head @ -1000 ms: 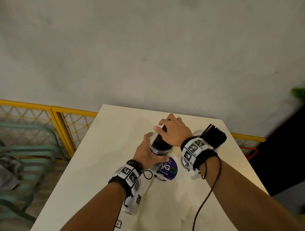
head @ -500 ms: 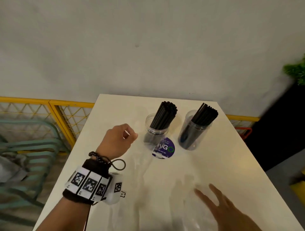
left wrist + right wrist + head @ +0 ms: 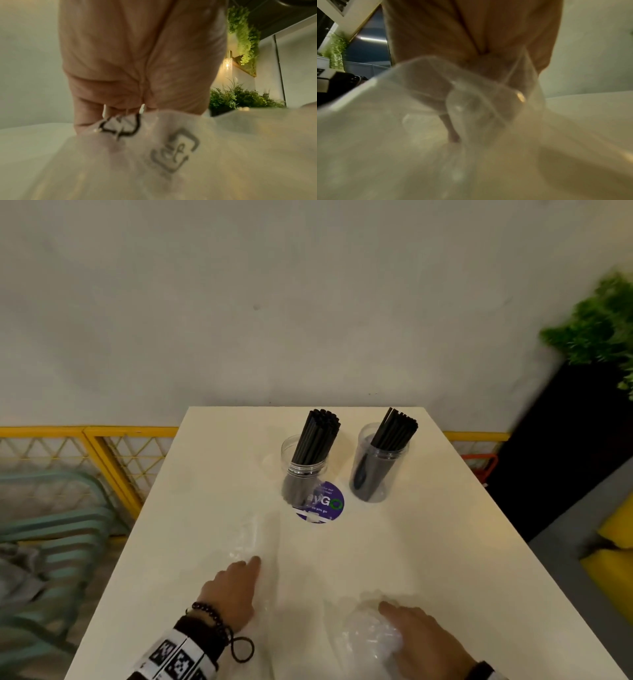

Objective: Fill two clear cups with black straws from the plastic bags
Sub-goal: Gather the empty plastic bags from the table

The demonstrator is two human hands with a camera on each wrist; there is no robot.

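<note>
Head view shows both clear cups (image 3: 306, 470) at twelve o'clock already bristling with black straws (image 3: 317, 438), left hand (image 3: 230, 594) pinching one plastic bag (image 3: 253, 546), right hand (image 3: 423, 642) bunching another (image 3: 363, 642), so gather gently, away from the cups.

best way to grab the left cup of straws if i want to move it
Wrap fingers round the clear wall of the left cup from its left side, low down. The black straws lean right and stick out above the rim, and the right cup stands close on that side.
</note>
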